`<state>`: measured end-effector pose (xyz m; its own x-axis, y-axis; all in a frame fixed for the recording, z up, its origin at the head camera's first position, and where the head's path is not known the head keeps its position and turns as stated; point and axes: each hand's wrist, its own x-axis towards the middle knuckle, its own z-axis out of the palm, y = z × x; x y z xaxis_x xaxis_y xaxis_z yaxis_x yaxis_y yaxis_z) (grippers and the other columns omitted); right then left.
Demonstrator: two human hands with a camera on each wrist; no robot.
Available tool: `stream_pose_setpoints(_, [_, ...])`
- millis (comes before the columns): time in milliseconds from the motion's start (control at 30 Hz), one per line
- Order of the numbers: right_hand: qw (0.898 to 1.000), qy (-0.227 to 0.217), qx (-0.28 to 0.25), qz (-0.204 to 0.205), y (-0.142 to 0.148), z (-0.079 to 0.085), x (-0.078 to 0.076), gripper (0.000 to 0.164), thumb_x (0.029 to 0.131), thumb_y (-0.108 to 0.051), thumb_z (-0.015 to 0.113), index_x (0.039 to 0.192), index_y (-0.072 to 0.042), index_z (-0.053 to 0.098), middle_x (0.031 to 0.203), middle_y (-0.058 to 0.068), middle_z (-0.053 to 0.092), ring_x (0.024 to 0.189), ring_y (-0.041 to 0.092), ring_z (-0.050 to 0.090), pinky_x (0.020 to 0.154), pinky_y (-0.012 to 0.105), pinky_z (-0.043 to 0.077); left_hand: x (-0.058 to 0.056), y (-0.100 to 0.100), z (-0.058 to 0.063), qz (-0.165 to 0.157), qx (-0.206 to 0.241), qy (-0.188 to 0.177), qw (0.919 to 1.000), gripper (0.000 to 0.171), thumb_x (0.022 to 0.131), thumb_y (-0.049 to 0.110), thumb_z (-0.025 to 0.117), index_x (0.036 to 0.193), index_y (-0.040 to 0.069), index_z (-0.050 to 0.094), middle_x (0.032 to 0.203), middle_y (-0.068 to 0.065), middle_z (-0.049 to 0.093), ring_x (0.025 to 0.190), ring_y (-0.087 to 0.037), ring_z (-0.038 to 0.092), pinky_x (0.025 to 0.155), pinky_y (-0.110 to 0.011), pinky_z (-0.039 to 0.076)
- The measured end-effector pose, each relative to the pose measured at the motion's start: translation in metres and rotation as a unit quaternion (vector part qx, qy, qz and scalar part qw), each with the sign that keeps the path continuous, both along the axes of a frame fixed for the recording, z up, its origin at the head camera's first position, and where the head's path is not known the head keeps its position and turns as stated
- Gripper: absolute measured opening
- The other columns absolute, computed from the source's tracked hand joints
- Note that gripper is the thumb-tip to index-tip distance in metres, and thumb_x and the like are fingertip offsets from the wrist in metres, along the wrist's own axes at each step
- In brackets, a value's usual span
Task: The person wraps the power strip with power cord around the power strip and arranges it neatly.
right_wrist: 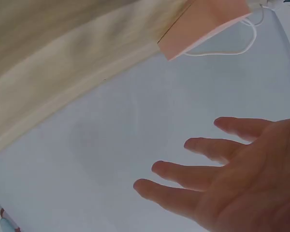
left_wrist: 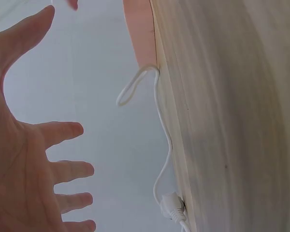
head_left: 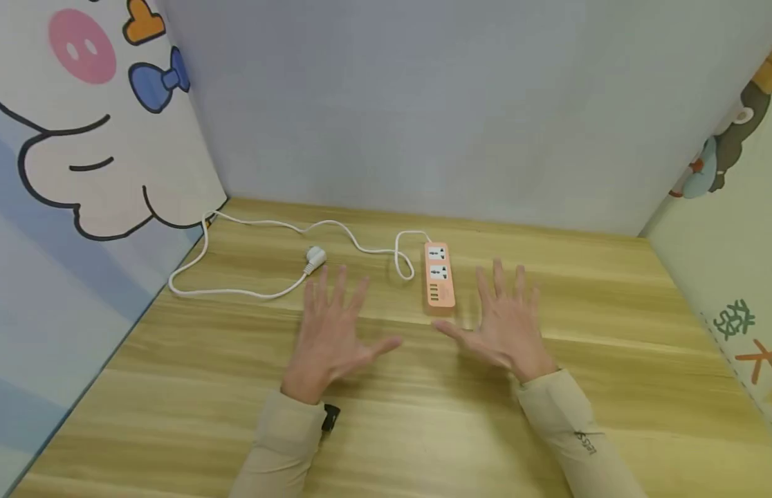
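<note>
A pink power strip (head_left: 440, 274) with two white sockets and several USB ports lies on the wooden table in the head view. Its white cord (head_left: 348, 232) makes a small loop beside it, runs left and curves back to a white plug (head_left: 315, 256). My left hand (head_left: 329, 337), fingers spread, is over the table just nearer than the plug and holds nothing. To the right of the strip, my right hand (head_left: 506, 326) is spread as well, its thumb pointing toward the strip's near end. Both palms show bare in the wrist views.
A plain grey wall (head_left: 436, 111) rises behind the table (head_left: 423, 429). Side panels stand at left and right, the left one (head_left: 81, 187) bearing a cartoon figure with a pink snout. A small black object (head_left: 330, 418) shows at the left cuff.
</note>
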<state>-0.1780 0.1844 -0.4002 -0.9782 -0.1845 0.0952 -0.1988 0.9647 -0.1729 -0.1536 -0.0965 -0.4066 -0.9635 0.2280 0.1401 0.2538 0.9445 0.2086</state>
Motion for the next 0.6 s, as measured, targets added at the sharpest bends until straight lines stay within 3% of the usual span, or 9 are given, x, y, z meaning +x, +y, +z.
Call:
stream_pose_setpoints(167, [1.000,-0.020,0.004,-0.013,-0.011,0.008,-0.024,0.128,0.075,-0.094,0.045,0.162,-0.005,0.016,0.167,0.026,0.011,0.149,0.057,0.016,0.116,0.072,0.022,-0.002,0.008,0.000,-0.009,-0.003,0.001,1.0000,0.107,0.082,0.088,0.045,0.162,0.020,0.023,0.169,-0.018,0.011,0.156,-0.046,0.000,0.125,-0.062,0.002])
stream_pose_setpoints(300, [0.998,-0.062,0.033,-0.008,-0.024,0.007,-0.041,0.125,0.077,-0.095,0.041,0.161,-0.004,0.021,0.166,0.027,0.014,0.148,0.056,0.023,0.111,0.071,0.032,-0.001,0.014,0.000,-0.002,-0.005,-0.005,1.0000,0.108,0.082,0.089,0.045,0.162,0.021,0.022,0.169,-0.018,0.011,0.156,-0.045,-0.001,0.125,-0.061,0.001])
stream_pose_setpoints(367, [0.995,-0.076,0.060,-0.010,-0.028,0.005,-0.048,0.124,0.079,-0.094,0.039,0.158,0.000,0.026,0.162,0.029,0.025,0.144,0.054,0.034,0.107,0.066,0.041,0.000,0.019,0.000,0.000,-0.001,-0.009,1.0000,0.107,0.081,0.088,0.048,0.162,0.022,0.024,0.169,-0.018,0.011,0.156,-0.045,-0.001,0.125,-0.061,0.001])
stream_pose_setpoints(433, [0.993,-0.082,0.078,-0.021,-0.031,0.002,-0.054,0.120,0.081,-0.091,0.040,0.151,0.007,0.037,0.149,0.032,0.045,0.131,0.050,0.052,0.097,0.059,0.051,0.000,0.023,-0.001,0.000,-0.001,-0.011,0.9999,0.106,0.082,0.087,0.049,0.162,0.022,0.025,0.169,-0.018,0.011,0.156,-0.045,-0.001,0.125,-0.060,0.002])
stream_pose_setpoints(500, [0.992,-0.078,0.092,-0.036,-0.032,-0.001,-0.058,0.115,0.083,-0.088,0.043,0.139,0.012,0.048,0.126,0.030,0.061,0.106,0.041,0.066,0.082,0.049,0.056,0.000,0.028,-0.001,-0.004,0.000,-0.013,0.9999,0.105,0.082,0.086,0.050,0.162,0.022,0.025,0.169,-0.018,0.009,0.156,-0.044,-0.004,0.125,-0.060,0.002])
stream_pose_setpoints(600, [0.991,-0.081,0.085,-0.069,-0.031,-0.004,-0.060,0.093,0.083,-0.085,0.049,0.099,0.006,0.062,0.083,0.015,0.062,0.066,0.022,0.057,0.057,0.033,0.048,-0.002,0.037,-0.001,-0.012,-0.009,-0.016,0.9998,0.105,0.082,0.086,0.050,0.162,0.023,0.023,0.170,-0.017,0.005,0.156,-0.042,-0.008,0.125,-0.060,0.003])
